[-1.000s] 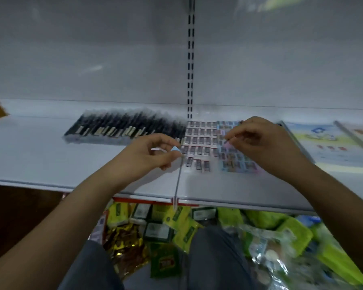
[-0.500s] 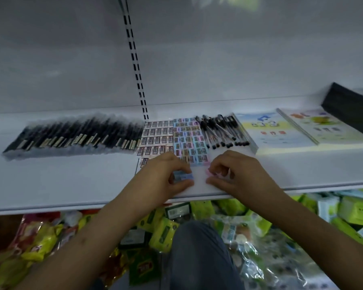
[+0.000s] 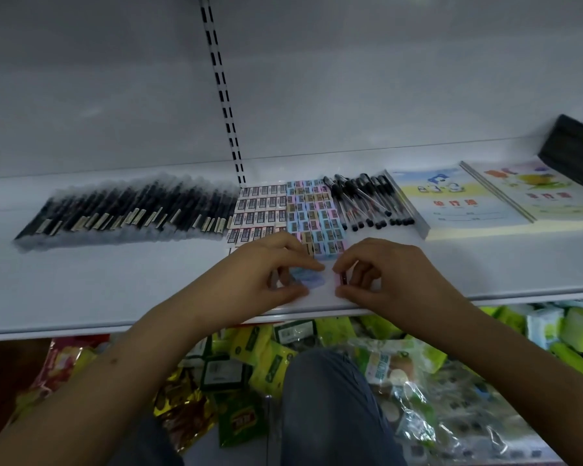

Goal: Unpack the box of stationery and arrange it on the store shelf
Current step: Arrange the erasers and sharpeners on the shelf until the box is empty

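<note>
On the white shelf [image 3: 115, 284] lie rows of small erasers: white ones [image 3: 260, 213] and pastel ones [image 3: 313, 213]. My left hand [image 3: 266, 274] pinches a blue eraser [image 3: 308, 275] near the shelf's front edge. Close beside it, my right hand [image 3: 384, 274] pinches a pink eraser [image 3: 342, 279]. Both hands sit just in front of the pastel rows, fingertips almost touching each other.
A long row of wrapped black pens [image 3: 128, 210] lies left of the erasers. Loose clear pens [image 3: 367, 203] and two exercise books [image 3: 458, 200] lie to the right, with a dark stack [image 3: 572, 142] at far right. Snack packets [image 3: 256, 358] fill the level below; my knee [image 3: 330, 398] is there.
My hands pulled back from the eraser rows to the shelf's front edge and now each holds an eraser. The view swung right, showing the pens and books.
</note>
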